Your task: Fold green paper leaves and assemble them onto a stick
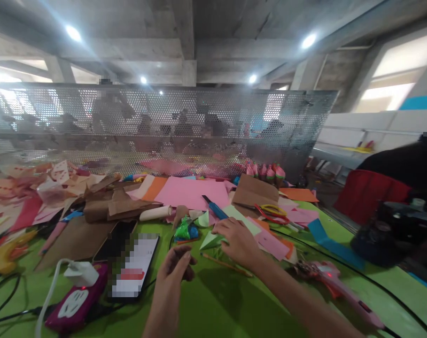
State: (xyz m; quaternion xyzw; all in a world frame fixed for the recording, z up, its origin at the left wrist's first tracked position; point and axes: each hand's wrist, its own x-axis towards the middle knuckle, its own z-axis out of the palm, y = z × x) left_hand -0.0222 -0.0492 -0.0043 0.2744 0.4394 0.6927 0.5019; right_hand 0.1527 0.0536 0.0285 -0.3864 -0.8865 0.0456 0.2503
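Note:
My left hand (175,270) hovers above the green table with fingers loosely curled and a little apart; nothing shows in it. My right hand (237,240) reaches over the paper scraps, fingers stretched out and bent downward. Its fingertips are at a light green paper piece (210,241); whether they touch it I cannot tell. Just beyond lies a blue utility knife (215,207) with its dark blade end pointing away. A crumpled green and blue bundle (186,230) sits between the hands on the far side. A thin yellowish stick (229,265) lies below my right hand.
Left are a phone (135,267), a purple power strip (77,298) and brown paper (72,239). Right are a pink glue gun (343,291), its cable, yellow-and-red scissors (272,211) and a blue strip (335,244). Pink sheets (188,190) lie before a perforated metal screen (185,117). A person (407,164) sits right.

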